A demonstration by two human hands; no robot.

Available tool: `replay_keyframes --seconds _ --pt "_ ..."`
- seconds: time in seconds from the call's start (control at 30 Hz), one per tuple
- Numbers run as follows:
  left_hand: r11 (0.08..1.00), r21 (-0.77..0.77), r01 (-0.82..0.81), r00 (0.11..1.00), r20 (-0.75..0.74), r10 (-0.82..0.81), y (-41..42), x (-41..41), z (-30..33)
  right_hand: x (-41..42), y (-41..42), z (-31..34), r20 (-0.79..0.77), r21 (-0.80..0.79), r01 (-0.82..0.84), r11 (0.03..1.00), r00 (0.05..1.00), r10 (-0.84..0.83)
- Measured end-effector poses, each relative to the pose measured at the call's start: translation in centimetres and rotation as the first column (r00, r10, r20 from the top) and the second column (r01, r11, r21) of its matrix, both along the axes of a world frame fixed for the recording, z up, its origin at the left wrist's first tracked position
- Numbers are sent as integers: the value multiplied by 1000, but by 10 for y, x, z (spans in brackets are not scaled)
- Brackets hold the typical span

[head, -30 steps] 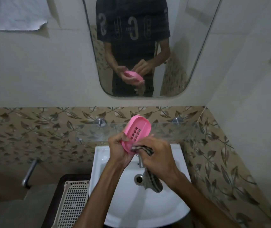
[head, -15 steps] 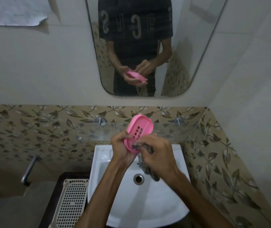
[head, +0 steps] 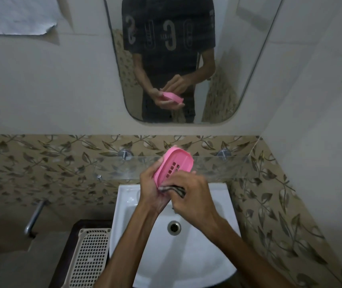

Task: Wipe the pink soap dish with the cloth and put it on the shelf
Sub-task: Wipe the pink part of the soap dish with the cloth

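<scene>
Soap dish: oval pink plastic soap dish (head: 174, 164), slotted base, tilted above the white basin's (head: 224, 258) back edge (before the glass shelf (head: 213, 166)).
Left: my left hand (head: 153, 191) grips its lower rim.
Right: my right hand (head: 191, 194) pinches a striped cloth (head: 175, 190) against it.

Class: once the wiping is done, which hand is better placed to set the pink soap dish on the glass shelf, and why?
Left. The left hand already holds the soap dish, right before the glass shelf. The right hand is occupied gripping the cloth.
</scene>
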State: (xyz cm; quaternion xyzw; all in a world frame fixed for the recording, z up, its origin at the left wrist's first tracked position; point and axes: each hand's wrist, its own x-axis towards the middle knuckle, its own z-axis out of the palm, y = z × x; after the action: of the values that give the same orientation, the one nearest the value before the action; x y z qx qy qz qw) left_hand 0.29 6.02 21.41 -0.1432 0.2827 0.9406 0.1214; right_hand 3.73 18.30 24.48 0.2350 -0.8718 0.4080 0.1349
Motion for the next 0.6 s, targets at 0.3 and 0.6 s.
replay_keyframes --seconds 0.3,0.6 --pt "997 -38 69 997 -42 -71 2 1 6 -15 31 18 51 248 -3 969 999 -10" --pt "996 -68 57 997 -53 -60 3 6 3 2 22 4 89 138 -36 990 996 23"
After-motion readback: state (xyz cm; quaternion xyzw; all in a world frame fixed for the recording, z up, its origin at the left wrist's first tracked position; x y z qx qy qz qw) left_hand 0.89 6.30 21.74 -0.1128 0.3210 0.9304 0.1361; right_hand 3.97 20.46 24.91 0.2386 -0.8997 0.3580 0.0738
